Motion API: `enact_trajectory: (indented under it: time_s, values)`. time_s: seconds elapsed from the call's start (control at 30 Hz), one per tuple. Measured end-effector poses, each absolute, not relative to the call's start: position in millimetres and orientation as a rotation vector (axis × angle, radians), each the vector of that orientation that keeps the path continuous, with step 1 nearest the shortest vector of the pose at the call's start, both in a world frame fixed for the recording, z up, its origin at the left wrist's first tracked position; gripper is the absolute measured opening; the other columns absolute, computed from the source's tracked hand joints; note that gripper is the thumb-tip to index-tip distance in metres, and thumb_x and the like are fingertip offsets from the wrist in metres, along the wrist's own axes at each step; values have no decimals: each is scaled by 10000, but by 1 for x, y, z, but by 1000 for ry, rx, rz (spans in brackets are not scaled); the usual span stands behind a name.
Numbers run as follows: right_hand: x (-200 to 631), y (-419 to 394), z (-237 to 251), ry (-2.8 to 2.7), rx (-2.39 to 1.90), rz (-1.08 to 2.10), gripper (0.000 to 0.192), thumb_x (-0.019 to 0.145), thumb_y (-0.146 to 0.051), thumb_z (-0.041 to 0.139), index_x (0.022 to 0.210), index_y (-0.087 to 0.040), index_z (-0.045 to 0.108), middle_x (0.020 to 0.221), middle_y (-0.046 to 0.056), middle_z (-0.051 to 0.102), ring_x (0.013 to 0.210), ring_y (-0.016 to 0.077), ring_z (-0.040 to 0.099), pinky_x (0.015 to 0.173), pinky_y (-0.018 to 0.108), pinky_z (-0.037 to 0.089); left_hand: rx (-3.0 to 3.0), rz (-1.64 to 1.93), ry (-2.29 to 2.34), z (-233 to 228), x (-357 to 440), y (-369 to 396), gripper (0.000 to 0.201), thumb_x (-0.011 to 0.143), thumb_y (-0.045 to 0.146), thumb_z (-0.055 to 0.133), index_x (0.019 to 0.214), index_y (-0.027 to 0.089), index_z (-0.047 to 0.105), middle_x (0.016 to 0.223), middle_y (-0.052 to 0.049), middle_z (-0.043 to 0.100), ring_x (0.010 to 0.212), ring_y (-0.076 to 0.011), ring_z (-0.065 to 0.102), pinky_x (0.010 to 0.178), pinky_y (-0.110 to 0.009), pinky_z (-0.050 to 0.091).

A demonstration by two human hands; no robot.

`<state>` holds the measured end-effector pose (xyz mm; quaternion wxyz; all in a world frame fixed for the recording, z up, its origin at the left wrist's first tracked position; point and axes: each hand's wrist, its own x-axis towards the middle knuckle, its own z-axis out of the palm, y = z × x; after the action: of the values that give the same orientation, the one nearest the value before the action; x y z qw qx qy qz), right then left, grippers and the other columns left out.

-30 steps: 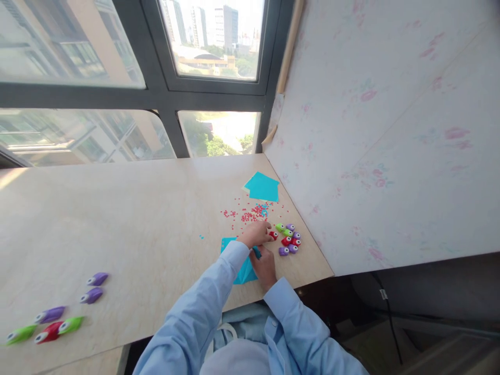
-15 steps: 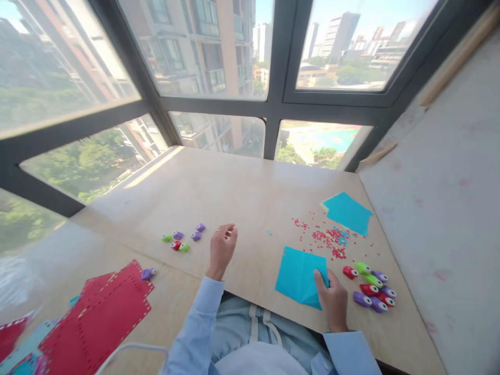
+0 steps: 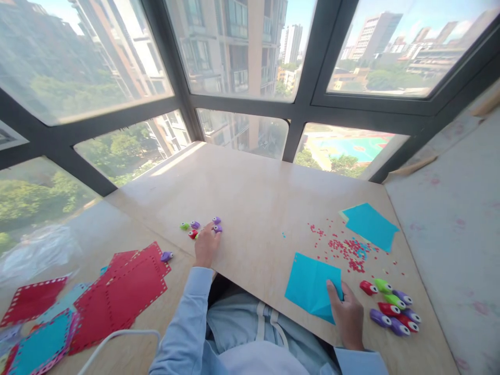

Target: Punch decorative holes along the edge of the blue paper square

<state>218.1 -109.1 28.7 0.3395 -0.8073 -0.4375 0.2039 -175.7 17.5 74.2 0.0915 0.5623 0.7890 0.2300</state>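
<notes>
My left hand (image 3: 207,246) is over the small group of craft punches at the middle left, fingers apart and reaching down among them. A purple punch (image 3: 217,229) is right by its fingertips; whether they touch is unclear. Another purple punch (image 3: 216,220), a green one (image 3: 184,226) and a red one (image 3: 192,235) lie around the hand, which partly covers the group. My right hand (image 3: 347,315) pinches the right edge of a blue paper sheet (image 3: 312,284) between thumb and fingers. This creased sheet has a few small holes at its upper left corner.
Red and blue confetti (image 3: 347,250) is scattered near another blue paper (image 3: 371,226). Several punches (image 3: 390,307) cluster at the right. Red sheets with punched edges (image 3: 133,286) lie left, beside a lone purple punch (image 3: 167,256), clear plastic (image 3: 42,250) and a white cable (image 3: 113,338).
My left hand has moved left from bare table to the punches, its curled fingers opening downward. My right hand still holds the blue paper. The view has swung left.
</notes>
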Motion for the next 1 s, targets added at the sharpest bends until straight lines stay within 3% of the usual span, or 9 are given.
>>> enact_trajectory:
  time_s: [0.2,0.43,0.6,0.67,0.9,1.0]
  values:
    - [216,-108,33,-1150,-2073,479,561,746,-700,454,772,-165,621,693,101,617,681,251,558,630,311,379,1736,671,2130,64,-155,19,341,792,220,663,1122,145,624,977,-78,683,884,-220,630,816,-324,471]
    - [213,-106,33,-1158,-2005,442,558,779,-686,454,774,-153,621,664,85,611,634,222,550,607,293,391,1809,677,1732,59,-101,11,366,785,210,657,1144,159,608,961,-45,665,701,-149,602,746,-299,482]
    - [213,-105,31,-1148,-2009,422,561,794,-673,443,789,-143,628,634,62,585,597,199,524,597,287,375,1859,508,1227,69,-62,0,628,807,361,677,1364,182,450,910,-33,665,737,-157,601,698,-276,475]
    - [212,-106,31,-1146,-2000,423,546,808,-660,440,770,-145,617,630,53,576,593,188,516,600,282,372,1815,501,1034,73,-53,-1,640,834,389,646,1400,204,409,900,-23,661,714,-140,591,667,-254,471]
    - [208,-107,33,-1157,-1965,424,501,836,-621,446,770,-152,610,626,28,556,596,169,503,608,273,361,2115,537,1127,66,-46,14,432,835,158,574,1256,254,581,1150,-46,616,780,-125,599,774,-267,474]
    - [209,-107,32,-1160,-1985,421,506,824,-636,450,710,-160,579,592,17,522,572,158,460,582,275,336,2157,491,1058,59,-42,17,330,835,108,541,1103,251,670,1082,-28,660,877,-151,621,808,-263,470]
